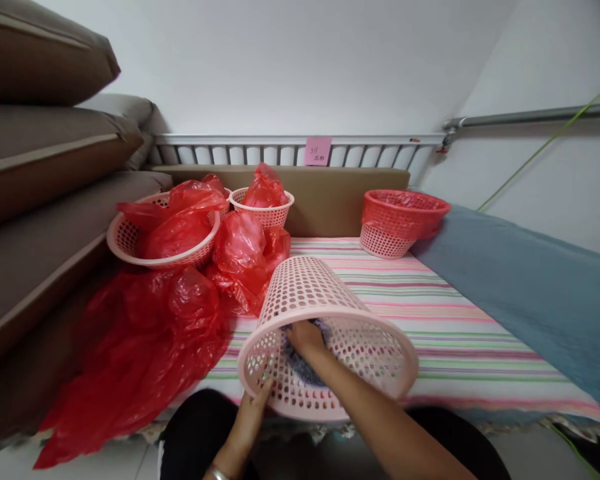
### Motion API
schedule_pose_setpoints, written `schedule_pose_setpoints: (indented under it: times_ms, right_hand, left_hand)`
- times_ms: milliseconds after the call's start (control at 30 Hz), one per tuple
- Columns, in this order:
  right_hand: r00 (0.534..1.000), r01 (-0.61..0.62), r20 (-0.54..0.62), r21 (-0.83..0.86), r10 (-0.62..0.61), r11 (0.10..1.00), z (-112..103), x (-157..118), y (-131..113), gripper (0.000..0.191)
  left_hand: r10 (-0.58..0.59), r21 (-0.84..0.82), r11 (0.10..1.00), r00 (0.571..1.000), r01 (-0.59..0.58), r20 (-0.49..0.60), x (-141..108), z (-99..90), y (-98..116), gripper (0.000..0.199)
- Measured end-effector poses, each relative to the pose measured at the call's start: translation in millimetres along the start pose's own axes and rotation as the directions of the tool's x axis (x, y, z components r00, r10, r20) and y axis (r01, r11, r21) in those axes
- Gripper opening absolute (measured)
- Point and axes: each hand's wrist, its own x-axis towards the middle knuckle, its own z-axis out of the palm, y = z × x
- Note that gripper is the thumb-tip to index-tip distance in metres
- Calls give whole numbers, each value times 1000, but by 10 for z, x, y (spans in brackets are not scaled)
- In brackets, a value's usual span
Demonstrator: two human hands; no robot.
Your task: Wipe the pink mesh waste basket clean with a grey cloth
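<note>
A pale pink perforated basket (305,287) lies on its side on the striped cloth, its mouth facing me. My left hand (255,407) grips the lower left of its rim, with the thumb on the inside. Inside the basket, my right hand (306,339) is closed on a dark grey-purple fluffy cloth (300,367), which rests against the basket wall. Part of the cloth is hidden behind the right hand and forearm.
Pink baskets with red plastic bags (180,233) stand at the left, more red bags (145,347) before them. Stacked cushions (45,147) rise at far left. A red-lined basket (387,240) stands back right. A railing (280,140) runs behind.
</note>
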Motion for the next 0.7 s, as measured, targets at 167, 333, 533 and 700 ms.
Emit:
schedule_pose_setpoints:
  times_ms: [167,333,533,700]
  right_hand:
    - [989,114,108,-77,-105,991,12,-865,-137,42]
    - [964,225,170,-129,-202,966,25,-1373,-157,31]
    - [997,62,43,-47,-60,997,-31,-846,-120,40]
    - [995,-2,-94,138,15,990,-45,-64,44,37]
  left_hand:
    - [-28,-11,1000,999,28,-18,0,11,-24,85]
    - [-76,-41,996,997,77,24,22,-43,-130,80]
    - [-37,83,996,999,35,24,295,-73,-160,73]
    - [-79,112,991,992,68,97,346,-108,-184,63]
